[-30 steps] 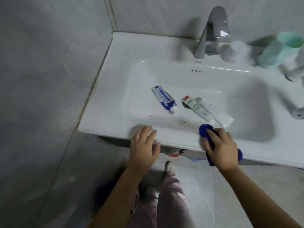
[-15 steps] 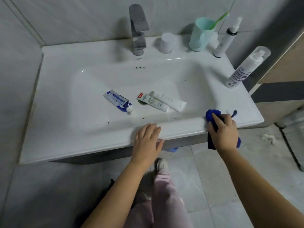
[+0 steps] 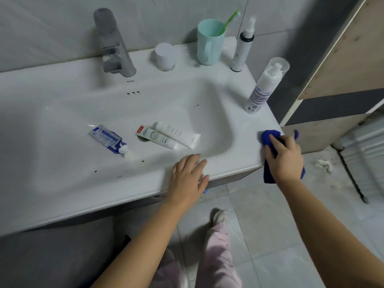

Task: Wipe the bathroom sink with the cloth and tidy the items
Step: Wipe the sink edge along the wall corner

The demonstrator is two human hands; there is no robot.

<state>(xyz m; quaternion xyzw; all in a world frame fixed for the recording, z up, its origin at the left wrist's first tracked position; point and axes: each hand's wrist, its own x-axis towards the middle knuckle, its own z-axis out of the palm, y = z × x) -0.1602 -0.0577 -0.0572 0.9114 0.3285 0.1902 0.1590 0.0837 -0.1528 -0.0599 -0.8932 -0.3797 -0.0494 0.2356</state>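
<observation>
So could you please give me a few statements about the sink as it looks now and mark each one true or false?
1. The right hand presses a blue cloth on the sink's front right corner. True.
2. Three tubes lie in the basin. True: a blue tube and two white ones.
3. The left hand holds a tube. False: it rests flat and empty on the front rim.
4. The green toothbrush lies in the basin. False: it stands in the mint cup.
5. The pump bottle has tipped over. False: it stands upright on the right ledge.
</observation>
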